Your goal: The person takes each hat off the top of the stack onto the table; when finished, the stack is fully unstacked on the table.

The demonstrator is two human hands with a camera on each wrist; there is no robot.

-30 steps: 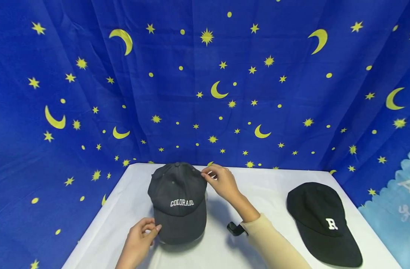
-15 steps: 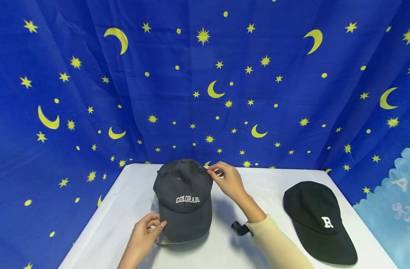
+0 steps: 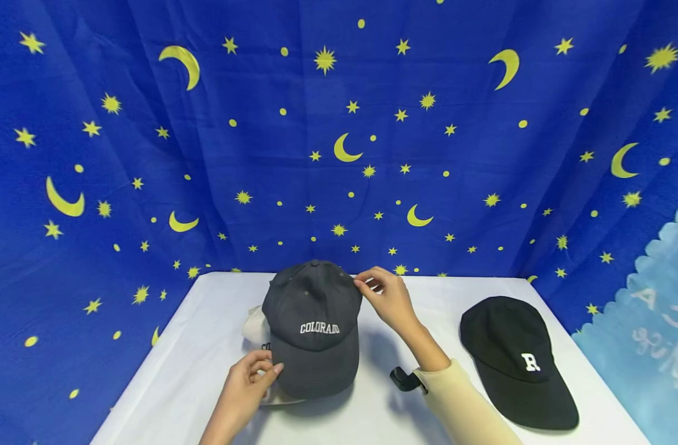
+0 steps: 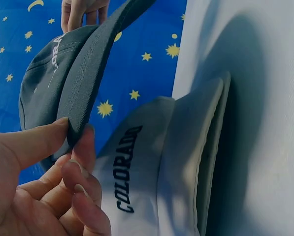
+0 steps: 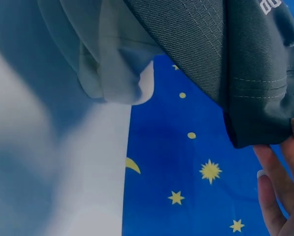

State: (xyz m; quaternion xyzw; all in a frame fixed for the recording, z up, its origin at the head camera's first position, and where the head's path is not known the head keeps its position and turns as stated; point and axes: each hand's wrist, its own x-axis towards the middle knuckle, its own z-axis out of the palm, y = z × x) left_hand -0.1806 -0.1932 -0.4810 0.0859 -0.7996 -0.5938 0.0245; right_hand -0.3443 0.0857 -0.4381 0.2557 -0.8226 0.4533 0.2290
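A dark grey baseball cap [image 3: 316,303] with white COLORADO lettering is held between both hands. My left hand [image 3: 244,386] pinches the left edge of its brim between thumb and fingers. At the far right side of the crown, my right hand [image 3: 389,300] pinches the lower edge with its fingertips. Below and to the left of it, a whitish cap [image 4: 171,157] with dark COLORADO lettering rests on the table, mostly hidden by the grey cap in the head view. The left wrist view shows a gap between the two caps and a doubled brim edge on the pale one.
A black cap [image 3: 508,352] with a white R lies on the right side of the white-covered table [image 3: 205,327]. Behind stands a blue cloth [image 3: 294,142] with yellow moons and stars. A light blue scalloped cloth [image 3: 650,315] hangs at far right.
Both hands have carried the grey cap to the right, exposing the whitish cap at its left. The background has slid left in the head view. The grip of each hand stays the same.
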